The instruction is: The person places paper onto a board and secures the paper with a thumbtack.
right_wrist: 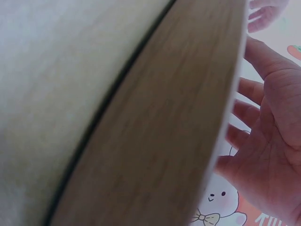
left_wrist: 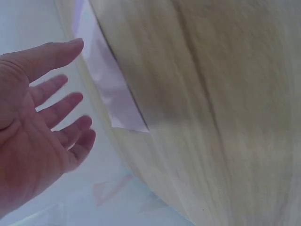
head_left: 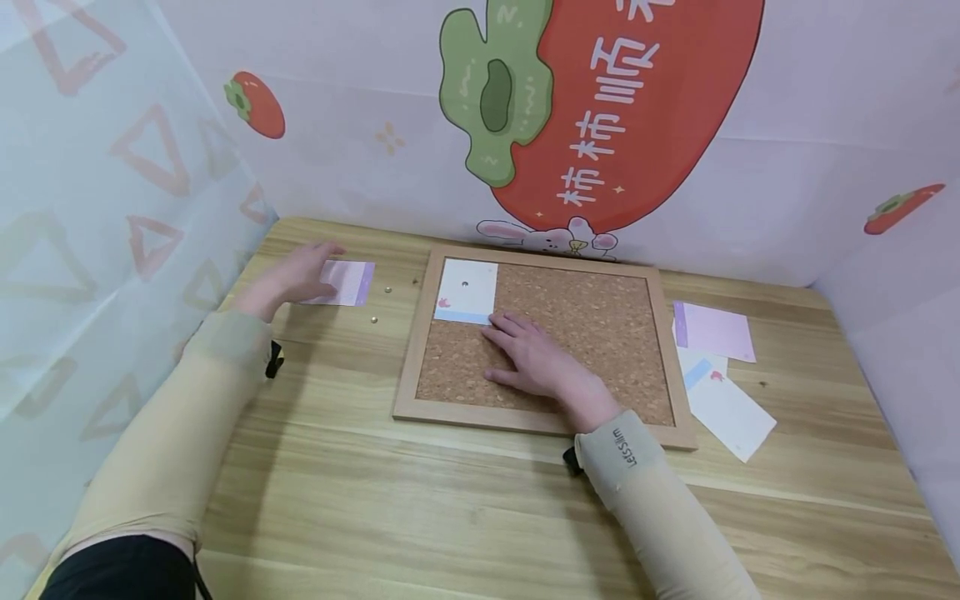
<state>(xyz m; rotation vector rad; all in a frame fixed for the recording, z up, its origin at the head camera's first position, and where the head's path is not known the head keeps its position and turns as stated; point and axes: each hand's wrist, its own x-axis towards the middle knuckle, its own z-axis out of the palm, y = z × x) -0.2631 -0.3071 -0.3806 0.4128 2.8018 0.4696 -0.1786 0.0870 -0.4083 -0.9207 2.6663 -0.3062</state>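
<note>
My left hand [head_left: 296, 273] is over the left end of a lilac card [head_left: 352, 282] at the table's back left. In the left wrist view its loosely bent fingers and thumb stand apart, with nothing gripped. A framed corkboard [head_left: 592, 325] lies flat in the middle. On its upper left corner lies a white card [head_left: 480, 279] with a blue bottom strip and a small metal thumbtack [head_left: 465, 284] on it. My right hand [head_left: 536, 358] spreads over the cork, fingers extended, fingertips by that card's lower right corner. Whether they touch the card, I cannot tell.
Two small thumbtacks, one nearer the back [head_left: 387, 290] and one nearer the front [head_left: 375, 320], lie left of the frame. Right of the board, a lilac card [head_left: 716, 332] overlaps white cards [head_left: 735, 417]. Printed cloth walls [head_left: 337, 158] enclose the table's back and sides.
</note>
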